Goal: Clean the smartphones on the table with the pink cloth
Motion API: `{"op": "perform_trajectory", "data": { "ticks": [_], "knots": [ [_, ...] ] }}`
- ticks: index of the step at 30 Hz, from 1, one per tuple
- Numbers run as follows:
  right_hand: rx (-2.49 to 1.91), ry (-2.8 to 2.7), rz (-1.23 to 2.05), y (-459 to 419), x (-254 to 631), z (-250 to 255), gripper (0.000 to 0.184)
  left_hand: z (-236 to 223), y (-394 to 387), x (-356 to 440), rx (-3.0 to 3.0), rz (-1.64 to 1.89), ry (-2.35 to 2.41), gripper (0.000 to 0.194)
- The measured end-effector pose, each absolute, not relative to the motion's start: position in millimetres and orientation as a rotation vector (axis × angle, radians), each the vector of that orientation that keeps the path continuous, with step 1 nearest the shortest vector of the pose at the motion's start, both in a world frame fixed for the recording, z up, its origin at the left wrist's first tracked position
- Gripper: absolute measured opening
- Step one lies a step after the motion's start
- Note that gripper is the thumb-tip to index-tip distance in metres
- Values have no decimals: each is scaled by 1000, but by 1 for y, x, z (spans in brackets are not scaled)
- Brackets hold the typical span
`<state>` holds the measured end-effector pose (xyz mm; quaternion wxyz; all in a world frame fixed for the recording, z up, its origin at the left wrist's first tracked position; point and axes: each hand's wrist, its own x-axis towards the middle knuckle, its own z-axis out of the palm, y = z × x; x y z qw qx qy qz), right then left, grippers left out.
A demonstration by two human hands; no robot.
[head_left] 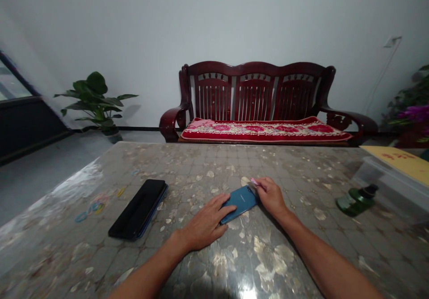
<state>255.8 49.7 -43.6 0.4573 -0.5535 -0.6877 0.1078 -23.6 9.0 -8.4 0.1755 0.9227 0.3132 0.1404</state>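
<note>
A blue phone (pixel 239 204) lies with its back up on the table, slanted away to the right. My left hand (pixel 211 218) grips its near left end, the fingers over the far edge and the thumb resting on the back. At the phone's far right corner, my right hand (pixel 270 195) is closed in a pinch. A small pink thing (pixel 254 181) sticks out from between its finger and thumb; its kind is too small to make out. Left of my hands, a black phone (pixel 139 208) rests on top of another blue-edged one.
Coloured rubber bands (pixel 97 206) lie at the left of the patterned table (pixel 187 263). A green pump bottle (pixel 355 200) and a clear plastic box (pixel 392 185) with a yellow sheet (pixel 398 158) stand at the right. Beyond are a wooden bench (pixel 254 93) and a potted plant (pixel 97 100).
</note>
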Motion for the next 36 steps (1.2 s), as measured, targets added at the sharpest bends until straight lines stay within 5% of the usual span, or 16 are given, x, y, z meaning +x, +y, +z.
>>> {"op": "perform_trajectory", "data": {
  "ticks": [15, 36],
  "knots": [
    [-1173, -1977, 89, 36, 245, -28, 44, -18, 12, -30, 2519, 570, 1094, 55],
    [-1158, -2149, 5, 23, 242, -29, 40, -20, 15, -30, 2365, 725, 1287, 57]
  ]
}}
